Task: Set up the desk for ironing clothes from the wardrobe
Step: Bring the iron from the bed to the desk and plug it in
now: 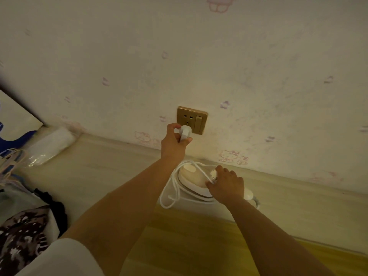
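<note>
My left hand (172,143) grips a white plug (184,133) and holds it at the lower left corner of a gold wall socket (192,120) with a switch. A white cord (173,188) loops from the plug down to a small white and cream iron (194,181) lying on the pale desk (103,168) against the wall. My right hand (227,185) rests on the iron's right end, fingers curled over it beside a round dial (213,173). Whether the plug's pins are in the socket is hidden.
A clear plastic-wrapped white pack (50,145) lies at the desk's back left. Dark patterned clothing (22,234) and hangers (9,162) sit at the left edge. A blue object (19,137) stands in the left corner. A yellow wooden surface (189,242) lies in front.
</note>
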